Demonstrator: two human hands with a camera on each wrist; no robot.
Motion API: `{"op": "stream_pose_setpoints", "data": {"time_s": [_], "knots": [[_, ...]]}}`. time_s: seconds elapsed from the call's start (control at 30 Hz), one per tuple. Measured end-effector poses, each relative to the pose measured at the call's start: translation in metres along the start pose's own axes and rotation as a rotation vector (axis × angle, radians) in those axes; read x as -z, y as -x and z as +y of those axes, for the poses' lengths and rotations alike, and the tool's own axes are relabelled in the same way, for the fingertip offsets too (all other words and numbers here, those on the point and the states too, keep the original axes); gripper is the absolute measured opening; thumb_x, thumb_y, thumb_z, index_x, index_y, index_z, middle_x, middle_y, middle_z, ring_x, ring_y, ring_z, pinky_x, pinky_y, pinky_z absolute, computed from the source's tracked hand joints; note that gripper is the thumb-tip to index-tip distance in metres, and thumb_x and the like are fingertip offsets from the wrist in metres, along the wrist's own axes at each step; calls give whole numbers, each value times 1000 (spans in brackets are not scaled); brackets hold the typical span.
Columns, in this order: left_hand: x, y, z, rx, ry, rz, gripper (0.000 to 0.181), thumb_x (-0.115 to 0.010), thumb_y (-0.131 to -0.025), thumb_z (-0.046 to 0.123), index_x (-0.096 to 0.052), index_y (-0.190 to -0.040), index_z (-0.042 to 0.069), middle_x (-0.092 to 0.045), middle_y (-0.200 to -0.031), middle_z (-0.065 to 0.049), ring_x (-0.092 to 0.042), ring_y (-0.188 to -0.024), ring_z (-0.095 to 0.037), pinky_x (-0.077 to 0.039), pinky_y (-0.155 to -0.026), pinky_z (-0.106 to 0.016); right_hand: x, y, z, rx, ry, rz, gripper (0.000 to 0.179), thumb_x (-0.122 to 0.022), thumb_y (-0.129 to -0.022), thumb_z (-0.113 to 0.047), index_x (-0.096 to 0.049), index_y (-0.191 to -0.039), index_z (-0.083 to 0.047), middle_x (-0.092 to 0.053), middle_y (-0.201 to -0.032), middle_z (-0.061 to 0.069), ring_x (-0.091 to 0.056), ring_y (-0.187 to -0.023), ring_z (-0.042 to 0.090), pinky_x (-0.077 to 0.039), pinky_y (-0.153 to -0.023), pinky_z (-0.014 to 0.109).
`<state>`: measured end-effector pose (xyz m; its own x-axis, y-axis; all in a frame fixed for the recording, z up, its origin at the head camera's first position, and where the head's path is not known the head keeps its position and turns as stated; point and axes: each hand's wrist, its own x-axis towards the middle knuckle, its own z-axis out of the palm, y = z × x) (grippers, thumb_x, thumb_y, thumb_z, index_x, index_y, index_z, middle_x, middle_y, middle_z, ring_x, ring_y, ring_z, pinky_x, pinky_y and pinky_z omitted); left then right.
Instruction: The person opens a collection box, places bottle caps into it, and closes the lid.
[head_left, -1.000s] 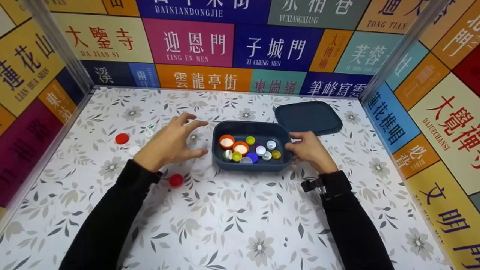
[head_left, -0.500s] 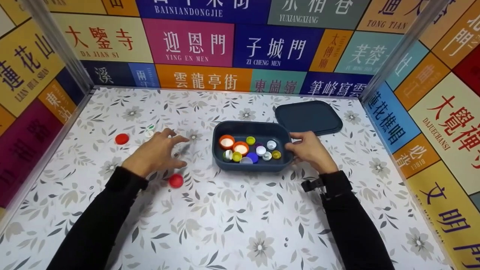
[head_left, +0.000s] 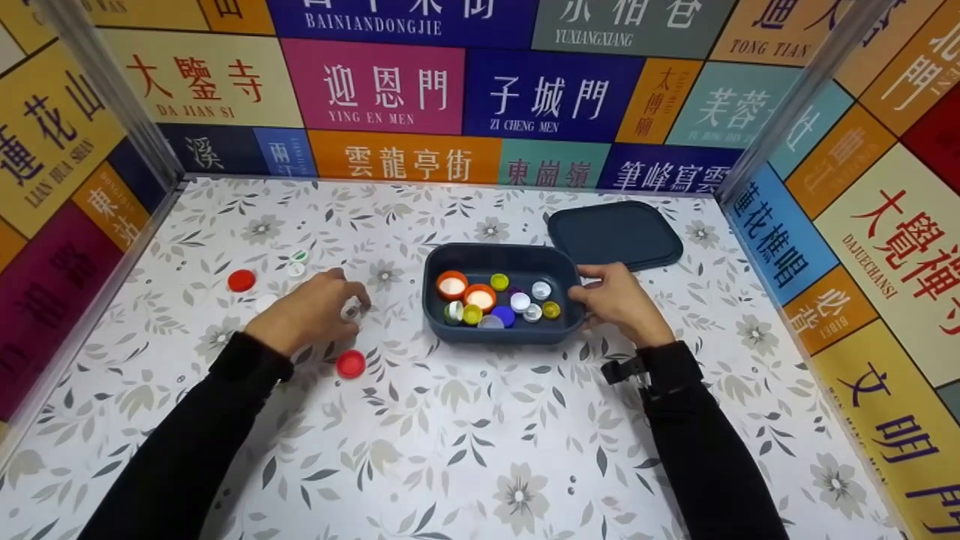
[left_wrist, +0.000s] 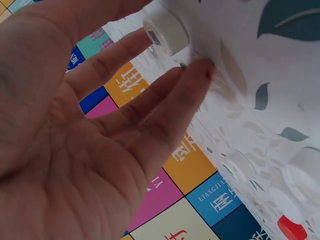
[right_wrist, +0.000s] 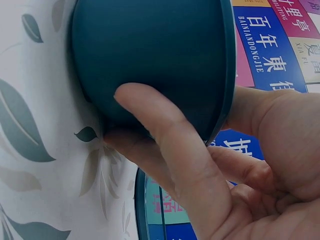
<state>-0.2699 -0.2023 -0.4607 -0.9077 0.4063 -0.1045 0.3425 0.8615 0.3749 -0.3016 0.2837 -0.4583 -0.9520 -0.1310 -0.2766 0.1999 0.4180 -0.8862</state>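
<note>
My left hand [head_left: 311, 311] is low over the left of the table, its fingers bent about a white bottle cap [left_wrist: 166, 31]. In the left wrist view the cap sits between the index fingertip and the thumb. My right hand [head_left: 621, 301] grips the right end of a dark blue plastic box [head_left: 504, 335], thumb at the rim and fingers against the outer wall [right_wrist: 150, 45]. Inside lie several bottle caps: orange ones [head_left: 451, 285], yellow-green ones [head_left: 499, 282], a blue one [head_left: 502, 317] and white ones [head_left: 519, 302]. A red cap [head_left: 350, 364] lies just below my left hand.
Another red cap [head_left: 241, 280], a white-and-green cap [head_left: 299, 256] and a white cap [head_left: 266, 303], partly behind the left hand, lie farther left. The box's dark lid [head_left: 615, 234] lies flat behind its right end. Printed panels [head_left: 390, 86] wall the table's back and sides.
My left hand has drawn back leftward from beside the box, and its fingers have closed in around a white cap. The right hand has kept its grip on the box.
</note>
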Motion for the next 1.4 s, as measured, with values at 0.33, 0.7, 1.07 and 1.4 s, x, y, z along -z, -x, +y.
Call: {"op": "stream_pose_setpoints", "data": {"time_s": [0.33, 0.7, 1.07, 1.4], "knots": [[-1, -5, 1, -48, 2, 14, 27, -83, -88, -8, -85, -111, 7, -75, -107, -19, -69, -97, -31, -64, -93, -52, 0, -2, 0, -5, -3, -6, 63, -70, -109, -6, -57, -170, -2, -86, -113, 29, -80, -67, 18, -70, -59, 36], [1, -7, 6, -51, -17, 4, 27, -83, -90, -7, -86, -113, 7, -76, -108, -19, -70, -101, -33, -65, -96, -53, 0, -1, 0, -16, 13, -7, 66, -70, -110, -6, -52, -173, -3, -82, -127, 35, -81, -67, 17, -71, -63, 37], [14, -14, 18, -180, -37, 114, 27, -83, -88, -8, -82, -114, 0, -76, -107, -25, -71, -93, -38, -66, -89, -56, 0, 0, -1, 3, -4, -14, 66, -68, -108, -4, -54, -172, -2, -82, -128, 36, -83, -70, 19, -71, -62, 35], [28, -27, 50, -230, -35, 166, 28, -85, -93, -5, -82, -121, -1, -75, -115, -27, -74, -102, -42, -68, -95, -56, 1, -2, 0, 1, 9, -10, 65, -70, -108, -5, -55, -172, -4, -84, -124, 33, -83, -71, 19, -72, -64, 38]]}}
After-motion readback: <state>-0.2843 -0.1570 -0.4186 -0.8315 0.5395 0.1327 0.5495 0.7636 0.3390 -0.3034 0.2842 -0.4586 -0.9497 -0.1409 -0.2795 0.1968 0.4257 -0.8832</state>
